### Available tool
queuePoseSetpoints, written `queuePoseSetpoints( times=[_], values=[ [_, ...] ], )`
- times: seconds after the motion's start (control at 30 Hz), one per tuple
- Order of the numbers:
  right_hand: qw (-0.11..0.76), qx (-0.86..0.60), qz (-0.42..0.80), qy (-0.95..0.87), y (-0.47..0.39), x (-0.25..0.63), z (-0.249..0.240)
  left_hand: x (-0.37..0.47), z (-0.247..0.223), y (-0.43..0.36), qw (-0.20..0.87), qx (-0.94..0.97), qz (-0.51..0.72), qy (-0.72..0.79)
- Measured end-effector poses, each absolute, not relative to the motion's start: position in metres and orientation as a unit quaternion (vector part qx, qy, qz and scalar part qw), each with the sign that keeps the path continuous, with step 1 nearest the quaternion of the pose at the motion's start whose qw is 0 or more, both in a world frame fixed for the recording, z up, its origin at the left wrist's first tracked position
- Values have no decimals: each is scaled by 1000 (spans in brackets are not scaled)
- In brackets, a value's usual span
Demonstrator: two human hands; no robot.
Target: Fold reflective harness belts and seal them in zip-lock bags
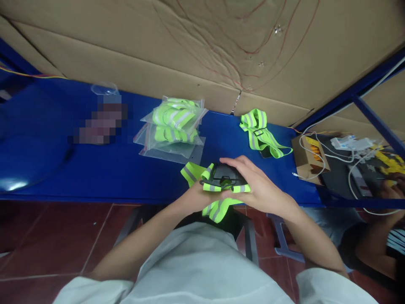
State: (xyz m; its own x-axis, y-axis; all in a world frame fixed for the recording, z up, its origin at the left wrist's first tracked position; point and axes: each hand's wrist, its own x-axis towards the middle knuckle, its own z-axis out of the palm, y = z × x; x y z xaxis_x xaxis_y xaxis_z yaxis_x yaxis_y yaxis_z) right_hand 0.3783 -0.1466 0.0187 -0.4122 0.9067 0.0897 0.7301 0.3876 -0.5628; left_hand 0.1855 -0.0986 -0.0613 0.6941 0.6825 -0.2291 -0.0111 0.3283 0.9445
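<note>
Holding the black piece [227, 172] in our closed right hand [255, 182], we have it between both hands at the near edge of the blue table [126, 173], its long axis roughly left to right. Our right hand wraps its right end and covers more of it; our left hand [198, 196] sits below its left end, fingers hidden, so we cannot tell its grip. The lime strap [218, 210] hangs toward us; bagged straps [174, 120] lie beyond.

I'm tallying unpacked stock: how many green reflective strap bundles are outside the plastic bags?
2: the held bundle, between left hand and right hand; the loose bundle, on the table right of the bags. Hands may hide more.
</note>
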Motion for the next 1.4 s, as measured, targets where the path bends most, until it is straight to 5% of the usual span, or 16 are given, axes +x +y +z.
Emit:
queuePoseSetpoints(
  times=[0.23,0.57,1.03,1.23,1.4],
  values=[
    [82,-497,80,-860,-166,377,54,181,-44,-90,707,617,236,251],
    [39,-515,-15,-856,-146,356,46,173,-36,-85,680,644,239,258],
    [328,-610,379,-614,-85,414,95,212,-18,-19,758,636,92,108],
    [378,-594,473,-530,-64,435,118,215,16,16,679,729,67,50],
    [441,-525,532,-497,-37,443,91,220,27,32,650,753,90,47]
  ],
)
